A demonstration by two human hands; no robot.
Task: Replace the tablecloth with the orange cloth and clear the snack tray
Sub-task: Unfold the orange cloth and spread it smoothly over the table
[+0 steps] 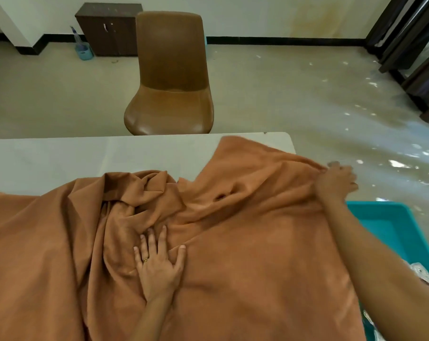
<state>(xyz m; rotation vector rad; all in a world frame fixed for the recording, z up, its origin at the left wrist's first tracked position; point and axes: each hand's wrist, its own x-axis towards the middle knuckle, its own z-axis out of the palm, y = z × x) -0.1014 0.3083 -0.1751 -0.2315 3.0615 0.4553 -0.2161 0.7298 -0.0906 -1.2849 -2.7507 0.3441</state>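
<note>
Cloth [257, 254]: orange, spread over the near part of the table [60, 156] from the left edge of view across to its right end. It lay rumpled, with deep folds bunched near the middle and a raised flap reaching the far right corner. The far strip of the white table top stayed bare.

Cabinet [108, 28]: dark wood, against the far wall at left, a blue holder [84, 51] on the floor just beside it.

Left hand [159, 264]: palm down on the cloth near the centre folds, fingers spread, grip released, pressing flat and holding nothing. A ring sat on one finger.

Chair [170, 77]: brown, beyond the table's far edge, facing it.

Right hand [336, 179]: arm stretched out over the cloth to the table's right end, grip clenched on the cloth's edge, fingers partly blurred.

Tray [385, 225]: teal, below the right arm, past the table's right end, partly hidden. Pale wrapped packets [425, 274] showed at its near side; their kind could not be told.
</note>
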